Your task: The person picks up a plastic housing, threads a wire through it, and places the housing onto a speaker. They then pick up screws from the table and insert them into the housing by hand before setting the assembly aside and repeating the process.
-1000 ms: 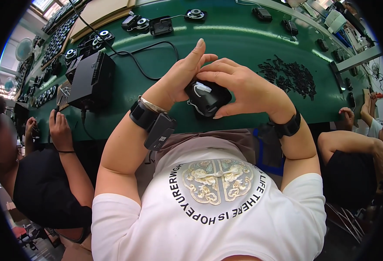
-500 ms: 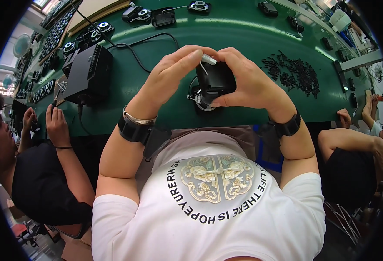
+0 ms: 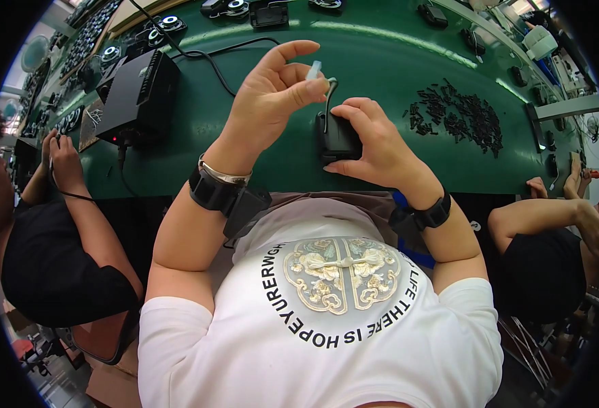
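A small black plastic housing (image 3: 339, 141) rests on the green table in front of me. My right hand (image 3: 381, 144) grips its right side, with the thumb at the near edge and the fingers over the far end. Above it, my left hand (image 3: 272, 95) pinches a short cable (image 3: 331, 102) that comes from the housing. A pale plastic connector (image 3: 314, 69) at the cable's end sticks up from between the fingers of that hand. The housing's underside and inside are hidden.
To the right lies a heap of small black parts (image 3: 457, 115). A black power unit (image 3: 136, 105) with cables stands left. Along the far side are an open black shell (image 3: 269, 15) and round speakers (image 3: 237, 7). Co-workers sit at both sides.
The housing has gone from tilted over a round speaker to resting on the table, the speaker no longer visible. My left hand has moved away from my right, drawing the connector up and left.
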`<move>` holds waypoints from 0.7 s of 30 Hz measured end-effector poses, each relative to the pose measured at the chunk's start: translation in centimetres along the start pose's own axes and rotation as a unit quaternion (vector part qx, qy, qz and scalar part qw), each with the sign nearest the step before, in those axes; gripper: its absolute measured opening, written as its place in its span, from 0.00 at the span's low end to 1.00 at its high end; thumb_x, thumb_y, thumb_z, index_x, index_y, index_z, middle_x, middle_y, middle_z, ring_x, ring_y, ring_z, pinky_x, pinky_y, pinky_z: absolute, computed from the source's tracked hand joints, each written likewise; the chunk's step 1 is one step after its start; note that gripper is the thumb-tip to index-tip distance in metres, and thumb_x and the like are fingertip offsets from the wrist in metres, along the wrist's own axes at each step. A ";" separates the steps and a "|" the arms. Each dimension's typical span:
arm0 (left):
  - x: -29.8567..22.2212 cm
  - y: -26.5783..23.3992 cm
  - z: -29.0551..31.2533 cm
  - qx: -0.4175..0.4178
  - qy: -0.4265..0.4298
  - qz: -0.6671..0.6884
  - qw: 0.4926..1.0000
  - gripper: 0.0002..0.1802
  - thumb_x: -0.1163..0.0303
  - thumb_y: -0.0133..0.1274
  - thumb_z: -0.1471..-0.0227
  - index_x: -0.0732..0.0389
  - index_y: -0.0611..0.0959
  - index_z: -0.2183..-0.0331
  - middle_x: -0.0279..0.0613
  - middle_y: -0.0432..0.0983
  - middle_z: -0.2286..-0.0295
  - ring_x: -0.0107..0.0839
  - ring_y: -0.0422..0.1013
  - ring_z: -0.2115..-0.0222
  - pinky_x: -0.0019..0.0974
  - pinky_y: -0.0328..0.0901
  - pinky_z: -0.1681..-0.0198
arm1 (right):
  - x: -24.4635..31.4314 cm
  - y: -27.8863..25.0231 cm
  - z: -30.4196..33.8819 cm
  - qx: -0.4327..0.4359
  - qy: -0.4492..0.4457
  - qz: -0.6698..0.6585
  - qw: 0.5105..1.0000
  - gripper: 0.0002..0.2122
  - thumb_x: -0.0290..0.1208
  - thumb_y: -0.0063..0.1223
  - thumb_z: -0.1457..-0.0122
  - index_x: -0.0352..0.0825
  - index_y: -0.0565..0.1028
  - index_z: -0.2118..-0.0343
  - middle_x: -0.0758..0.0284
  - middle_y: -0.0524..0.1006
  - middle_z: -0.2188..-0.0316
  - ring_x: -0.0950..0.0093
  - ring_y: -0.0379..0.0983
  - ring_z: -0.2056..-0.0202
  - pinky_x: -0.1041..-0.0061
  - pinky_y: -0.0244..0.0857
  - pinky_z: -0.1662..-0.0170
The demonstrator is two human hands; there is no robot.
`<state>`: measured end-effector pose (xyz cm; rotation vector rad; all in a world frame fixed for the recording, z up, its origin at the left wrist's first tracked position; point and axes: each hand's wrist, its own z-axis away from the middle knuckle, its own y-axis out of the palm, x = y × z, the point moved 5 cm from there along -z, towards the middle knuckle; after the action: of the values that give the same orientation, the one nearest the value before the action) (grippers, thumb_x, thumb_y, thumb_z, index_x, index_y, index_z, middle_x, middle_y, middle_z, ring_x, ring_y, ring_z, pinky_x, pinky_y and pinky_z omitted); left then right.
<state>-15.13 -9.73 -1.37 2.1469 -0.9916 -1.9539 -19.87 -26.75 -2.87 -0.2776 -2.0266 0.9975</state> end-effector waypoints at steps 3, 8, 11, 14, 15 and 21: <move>2.0 -0.3 1.6 0.011 -0.036 -0.189 0.981 0.17 0.72 0.62 0.48 0.67 0.79 0.56 0.34 0.77 0.67 0.22 0.73 0.65 0.26 0.68 0.58 | 0.0 0.2 0.6 -0.021 0.016 0.014 1.000 0.37 0.37 0.75 0.62 0.31 0.68 0.48 0.54 0.67 0.50 0.56 0.68 0.51 0.64 0.65 0.48; 3.5 0.0 1.5 0.067 -0.120 -0.408 0.903 0.23 0.71 0.62 0.49 0.63 0.78 0.51 0.35 0.77 0.63 0.23 0.72 0.60 0.27 0.66 0.52 | -0.5 0.3 1.1 -0.035 0.038 -0.001 0.999 0.36 0.38 0.75 0.64 0.31 0.69 0.50 0.54 0.68 0.52 0.55 0.67 0.51 0.62 0.64 0.48; 4.3 -0.4 1.5 0.083 -0.121 -0.367 0.918 0.26 0.70 0.64 0.51 0.61 0.78 0.49 0.37 0.76 0.59 0.26 0.71 0.57 0.29 0.65 0.51 | -0.7 -0.1 1.4 -0.031 0.045 -0.011 0.998 0.36 0.37 0.75 0.63 0.30 0.69 0.50 0.54 0.68 0.52 0.55 0.67 0.51 0.62 0.64 0.48; 4.3 -0.2 1.9 0.105 -0.075 -0.367 0.921 0.32 0.69 0.66 0.54 0.60 0.75 0.46 0.39 0.74 0.56 0.30 0.69 0.54 0.32 0.64 0.50 | -0.8 -0.2 1.7 -0.018 0.062 -0.017 0.998 0.36 0.34 0.74 0.62 0.30 0.68 0.48 0.55 0.68 0.50 0.56 0.67 0.50 0.64 0.65 0.48; 3.9 0.1 2.0 0.119 -0.028 -0.388 0.914 0.36 0.68 0.67 0.57 0.60 0.73 0.45 0.41 0.73 0.55 0.33 0.68 0.52 0.34 0.63 0.49 | -0.7 -0.1 1.9 -0.020 0.061 -0.006 0.998 0.36 0.33 0.74 0.62 0.30 0.68 0.48 0.55 0.68 0.50 0.56 0.67 0.49 0.64 0.65 0.48; 4.1 2.2 3.0 0.196 0.103 -0.493 0.841 0.52 0.65 0.68 0.64 0.58 0.61 0.38 0.47 0.69 0.53 0.46 0.63 0.48 0.46 0.56 0.42 | -0.7 -0.3 2.6 -0.013 0.066 -0.011 0.998 0.38 0.30 0.73 0.63 0.28 0.68 0.46 0.55 0.67 0.48 0.57 0.67 0.47 0.65 0.65 0.46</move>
<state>-18.87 -12.46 -4.47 3.5009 -0.2045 -1.7865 -21.39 -28.74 -3.93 -0.3263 -1.9208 0.9150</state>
